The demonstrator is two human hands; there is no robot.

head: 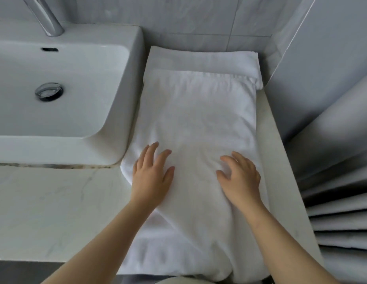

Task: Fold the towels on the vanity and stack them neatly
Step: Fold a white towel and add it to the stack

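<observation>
A white towel (195,119) lies spread on the tabletop (55,201), just to the right of the sink (133,78). Its left edge touches the sink's outer wall. The long axis of the towel runs straight away from the person, from the front edge of the tabletop toward the tiled wall behind the sink. At the far end it lies partly over a second, folded towel (203,60), which sits against that wall.

Both hands rest flat on the near half of the spread towel and hold nothing. The left hand (152,173) is beside the sink's front right corner, with its fingers straight and spread. The right hand (240,177) is farther from the sink, near the towel's right edge, and its fingers are spread and only a little bent. The two hands are at almost the same depth, so neither one is clearly nearer to the far end.

I judge that this is a smoothing step before the next fold. The fold probably goes across the long axis, near end to far end. For that the hands must first come back to the near corners — these are closer to the person than the hands are now, and the forearms partly cover them.
</observation>
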